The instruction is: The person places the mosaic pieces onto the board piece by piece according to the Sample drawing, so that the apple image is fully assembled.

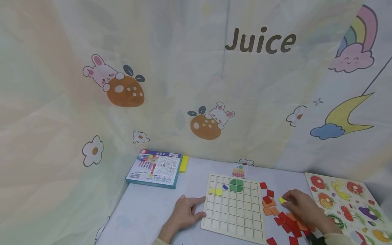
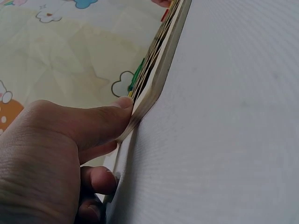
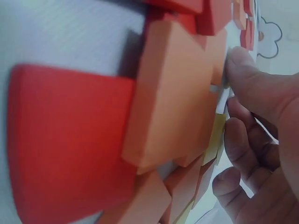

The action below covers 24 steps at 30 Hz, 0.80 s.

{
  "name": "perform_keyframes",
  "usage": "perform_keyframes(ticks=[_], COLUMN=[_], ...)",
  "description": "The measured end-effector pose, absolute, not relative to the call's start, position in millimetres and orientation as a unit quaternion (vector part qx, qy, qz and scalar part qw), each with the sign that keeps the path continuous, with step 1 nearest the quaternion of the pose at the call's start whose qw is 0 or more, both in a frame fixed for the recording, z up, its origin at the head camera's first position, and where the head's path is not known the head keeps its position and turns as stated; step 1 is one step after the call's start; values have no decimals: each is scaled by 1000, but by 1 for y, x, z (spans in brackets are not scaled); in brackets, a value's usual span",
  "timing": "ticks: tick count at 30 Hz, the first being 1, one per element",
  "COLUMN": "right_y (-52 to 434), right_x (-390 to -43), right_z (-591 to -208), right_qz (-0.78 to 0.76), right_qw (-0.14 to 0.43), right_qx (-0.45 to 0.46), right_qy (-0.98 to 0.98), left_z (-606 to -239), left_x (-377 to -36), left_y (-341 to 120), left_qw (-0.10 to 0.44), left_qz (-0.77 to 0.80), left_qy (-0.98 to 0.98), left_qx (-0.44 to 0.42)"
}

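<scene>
A pale wooden grid board (image 1: 234, 217) lies on the table and carries green pieces (image 1: 236, 185), two yellow tiles (image 1: 215, 191) and a small blue piece (image 1: 225, 186). My left hand (image 1: 192, 208) rests flat on the table, its index finger and thumb against the board's left edge. In the left wrist view the thumb (image 2: 100, 121) presses that board edge (image 2: 159, 79). My right hand (image 1: 290, 199) pinches a small yellow piece (image 1: 282, 200) above a pile of red and orange tiles (image 1: 277, 214). The right wrist view shows the orange tiles (image 3: 173, 98), a red tile (image 3: 65, 140) and my curled fingers (image 3: 247, 140).
A picture card (image 1: 238, 171) stands behind the board. A blue box (image 1: 154, 168) with a yellow block (image 1: 183, 163) beside it lies at the back left. A fruit puzzle board (image 1: 349, 204) fills the right side. A printed cloth (image 1: 196, 85) hangs behind the table.
</scene>
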State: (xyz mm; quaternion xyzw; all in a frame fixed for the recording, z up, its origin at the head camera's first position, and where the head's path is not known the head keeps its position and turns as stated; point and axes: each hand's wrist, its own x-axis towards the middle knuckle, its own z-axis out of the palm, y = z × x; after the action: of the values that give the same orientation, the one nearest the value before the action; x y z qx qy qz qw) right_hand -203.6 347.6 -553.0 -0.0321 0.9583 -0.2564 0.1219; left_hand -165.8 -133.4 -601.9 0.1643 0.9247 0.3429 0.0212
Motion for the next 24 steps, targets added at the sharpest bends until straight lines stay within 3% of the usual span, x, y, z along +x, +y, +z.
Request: perform_keyframes(ticks=[8,13,17,24], right_y=[339,321,300,249], right_x=[-206,-206,-205,-206], right_z=[-546,-535,-527,-516], right_qz=[-274,-275,-267,-275], right_qw=[121,85,54,59], right_qx=[-8,4,-6,-9], right_qy=[954,958,962,959], left_z=[-602,-599,-597,-597], left_x=[-166,-164,-163,-163], left_y=[-133,-133,-132,-133], left_qw=[20,13,15,15], left_qz=[351,346,350,354], left_qy=[922,924,922,921], left_qx=[163,163,162,164])
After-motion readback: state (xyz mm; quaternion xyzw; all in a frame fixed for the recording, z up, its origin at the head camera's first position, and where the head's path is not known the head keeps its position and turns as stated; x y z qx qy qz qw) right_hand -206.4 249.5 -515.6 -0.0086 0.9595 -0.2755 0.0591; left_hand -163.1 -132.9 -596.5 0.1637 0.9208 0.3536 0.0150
